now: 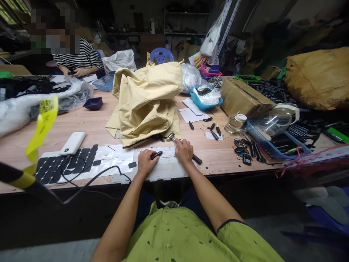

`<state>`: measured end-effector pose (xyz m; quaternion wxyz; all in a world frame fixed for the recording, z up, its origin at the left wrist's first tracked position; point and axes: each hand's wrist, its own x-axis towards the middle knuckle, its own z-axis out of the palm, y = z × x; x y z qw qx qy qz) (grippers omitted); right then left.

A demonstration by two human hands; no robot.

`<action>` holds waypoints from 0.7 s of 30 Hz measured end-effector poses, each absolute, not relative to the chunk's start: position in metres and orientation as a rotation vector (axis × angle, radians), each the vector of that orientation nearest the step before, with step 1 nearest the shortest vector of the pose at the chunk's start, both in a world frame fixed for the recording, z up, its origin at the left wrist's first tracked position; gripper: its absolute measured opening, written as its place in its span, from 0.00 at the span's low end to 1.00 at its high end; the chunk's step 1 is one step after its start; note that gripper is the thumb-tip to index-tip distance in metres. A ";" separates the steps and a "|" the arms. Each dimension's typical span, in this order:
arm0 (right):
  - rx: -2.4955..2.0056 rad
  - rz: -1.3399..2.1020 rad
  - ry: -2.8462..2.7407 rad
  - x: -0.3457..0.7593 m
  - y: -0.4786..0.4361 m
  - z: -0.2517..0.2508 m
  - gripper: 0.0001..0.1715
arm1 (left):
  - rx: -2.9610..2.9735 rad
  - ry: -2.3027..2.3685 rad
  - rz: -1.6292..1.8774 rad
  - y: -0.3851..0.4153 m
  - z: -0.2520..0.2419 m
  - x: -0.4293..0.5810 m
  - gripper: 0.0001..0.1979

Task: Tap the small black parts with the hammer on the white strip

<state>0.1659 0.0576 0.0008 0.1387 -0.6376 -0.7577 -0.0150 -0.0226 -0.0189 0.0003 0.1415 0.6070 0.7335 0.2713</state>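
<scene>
From where I stand, the crumpled beige cloth (147,102) is the big heap on the bench (92,125), and the person in the green shirt (166,236) sits on its near side, both hands busy. Just in front of the cloth, the left hand (147,161) pinches a small black piece (156,155) over a white board (160,174); whether the piece touches the board I can't tell. The right hand (184,151) is wrapped around a small hammer (197,159), its metal head pointing toward the cloth's front right corner, apart from the black piece. Left of the cloth and nearer the person lie a sheet of black patches (68,168) and a white power bank (73,142), with a dark cable (95,184) looping close by. To the cloth's right, more black pieces (214,135) are scattered near some white paper (193,113), and beyond these stands a cardboard box (242,97). Keys (240,150) sit further right, near a blue basket (272,140). Behind the cloth, off to its left, a co-worker in a striped top (81,54) handles something dark, too small to make out.
</scene>
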 end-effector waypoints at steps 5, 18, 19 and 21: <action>-1.845 0.038 -2.154 0.170 0.061 0.005 0.23 | 1.727 2.096 0.755 -0.015 0.004 -0.021 0.09; -1.293 0.617 -2.080 0.174 0.010 0.005 0.25 | 1.587 2.126 0.780 -0.010 0.006 -0.014 0.08; -1.272 0.628 -2.097 0.172 0.005 0.006 0.25 | 1.572 2.134 0.776 -0.010 0.007 -0.013 0.08; -1.233 0.605 -2.121 0.168 -0.002 0.008 0.25 | 1.548 2.148 0.769 -0.009 0.009 -0.012 0.07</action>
